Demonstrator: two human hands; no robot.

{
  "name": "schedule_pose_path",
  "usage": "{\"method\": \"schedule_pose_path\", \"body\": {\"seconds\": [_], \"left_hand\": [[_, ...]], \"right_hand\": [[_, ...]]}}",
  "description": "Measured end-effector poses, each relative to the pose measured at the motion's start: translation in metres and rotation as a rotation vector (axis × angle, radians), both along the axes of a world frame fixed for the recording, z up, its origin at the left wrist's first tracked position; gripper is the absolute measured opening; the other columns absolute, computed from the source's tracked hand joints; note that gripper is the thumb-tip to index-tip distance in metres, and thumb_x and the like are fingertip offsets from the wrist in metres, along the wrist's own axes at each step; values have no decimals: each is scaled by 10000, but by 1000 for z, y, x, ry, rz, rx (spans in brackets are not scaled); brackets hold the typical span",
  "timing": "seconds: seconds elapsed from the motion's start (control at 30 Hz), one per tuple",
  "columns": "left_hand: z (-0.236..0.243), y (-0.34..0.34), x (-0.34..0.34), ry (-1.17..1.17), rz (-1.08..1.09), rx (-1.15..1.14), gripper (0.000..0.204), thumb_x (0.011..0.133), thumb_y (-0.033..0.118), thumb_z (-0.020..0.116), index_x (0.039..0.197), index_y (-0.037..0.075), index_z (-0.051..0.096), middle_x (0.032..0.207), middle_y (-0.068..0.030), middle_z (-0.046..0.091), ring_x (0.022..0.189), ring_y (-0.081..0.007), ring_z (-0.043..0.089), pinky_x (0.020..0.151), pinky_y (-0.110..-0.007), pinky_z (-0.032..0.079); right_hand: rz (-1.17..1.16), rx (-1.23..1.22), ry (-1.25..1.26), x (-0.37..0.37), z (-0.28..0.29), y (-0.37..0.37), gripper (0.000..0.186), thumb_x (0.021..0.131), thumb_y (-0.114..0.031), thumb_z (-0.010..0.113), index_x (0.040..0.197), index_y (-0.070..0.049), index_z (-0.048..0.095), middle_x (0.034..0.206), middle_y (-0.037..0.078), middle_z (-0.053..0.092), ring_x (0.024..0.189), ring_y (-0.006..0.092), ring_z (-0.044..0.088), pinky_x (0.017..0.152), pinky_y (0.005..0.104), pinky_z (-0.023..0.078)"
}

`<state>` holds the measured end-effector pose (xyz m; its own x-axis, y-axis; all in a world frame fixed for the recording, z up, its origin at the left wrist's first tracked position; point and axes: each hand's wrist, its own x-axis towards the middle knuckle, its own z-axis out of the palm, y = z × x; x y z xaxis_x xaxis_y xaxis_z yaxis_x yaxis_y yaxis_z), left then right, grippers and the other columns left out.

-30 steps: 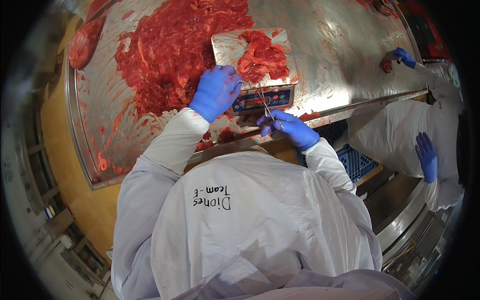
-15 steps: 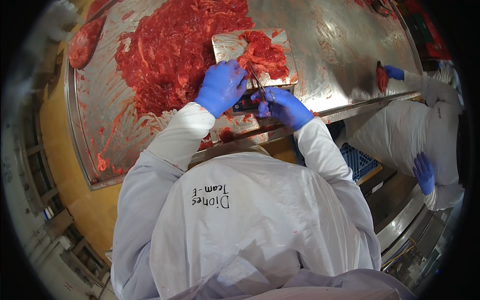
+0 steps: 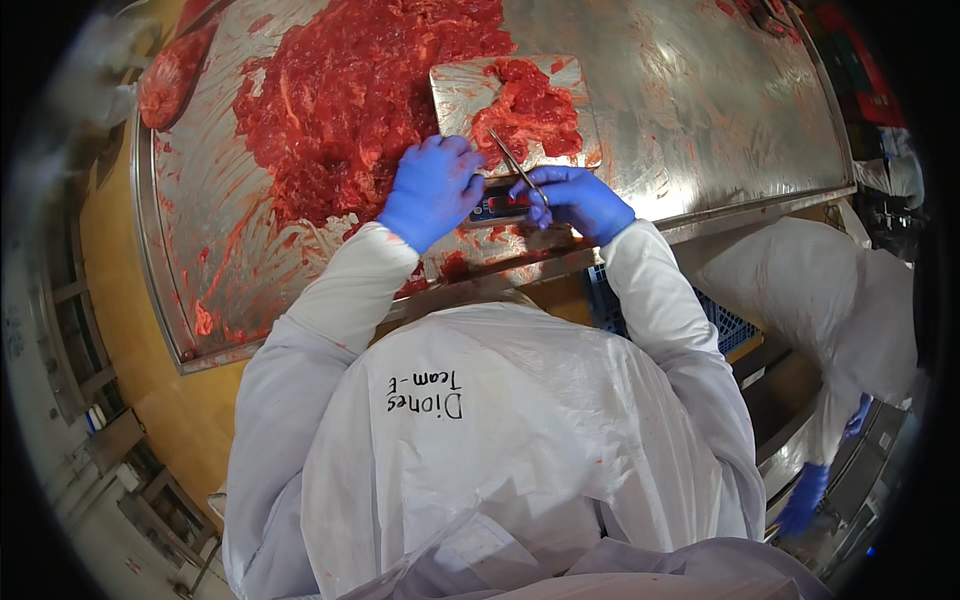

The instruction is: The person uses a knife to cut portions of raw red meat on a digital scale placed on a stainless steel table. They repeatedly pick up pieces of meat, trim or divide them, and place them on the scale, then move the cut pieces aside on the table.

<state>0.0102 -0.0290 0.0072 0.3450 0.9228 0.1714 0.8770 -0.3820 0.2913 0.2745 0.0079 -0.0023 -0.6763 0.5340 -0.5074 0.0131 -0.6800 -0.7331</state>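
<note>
A flat tray-topped weighing scale [image 3: 450, 85] stands on the steel table, with a piece of raw red meat [image 3: 530, 112] spread across it. My right hand [image 3: 588, 205], in a blue glove, is closed around the handles of a pair of scissors [image 3: 514, 160]. The scissors' blades point up and left toward that meat, over the scale's near part. At the scale's near left corner is my blue-gloved left hand [image 3: 432, 188], thumb apart and fingers loosely extended between the scale and a large heap of raw meat [image 3: 335, 110]. I see nothing held in it.
The steel table [image 3: 690, 120] has a raised rim along its near edge. A long meat piece [image 3: 170, 80] lies at the far left. To the right, a co-worker in white bends away, one blue-gloved hand [image 3: 803, 498] low down. A blue crate [image 3: 728, 322] sits below the table.
My left hand has shifted slightly left and down; the scissors in my right hand now show more clearly. The co-worker has bent away from the table, and the meat piece in their hand is gone from view.
</note>
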Motion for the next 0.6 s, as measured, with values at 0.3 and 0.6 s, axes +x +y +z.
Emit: {"method": "schedule_pose_path", "body": {"seconds": [0.3, 0.6], "left_hand": [[3, -22, -27, -25, -91, 22, 179, 860, 202, 755, 1025, 137, 732, 1109, -81, 680, 1042, -309, 658, 886, -448, 539], [-55, -48, -98, -425, 421, -162, 286, 914, 167, 722, 1181, 67, 728, 1217, -158, 671, 1116, -324, 673, 934, -397, 559]], "right_hand": [[-69, -108, 31, -20, 3, -3, 279, 958, -80, 706, 1205, 50, 703, 840, 62, 672, 710, 138, 608, 708, 278, 531], [393, 152, -106, -48, -45, -71, 286, 967, -83, 719, 1247, -25, 732, 994, 56, 750, 894, 135, 702, 853, 301, 580]]}}
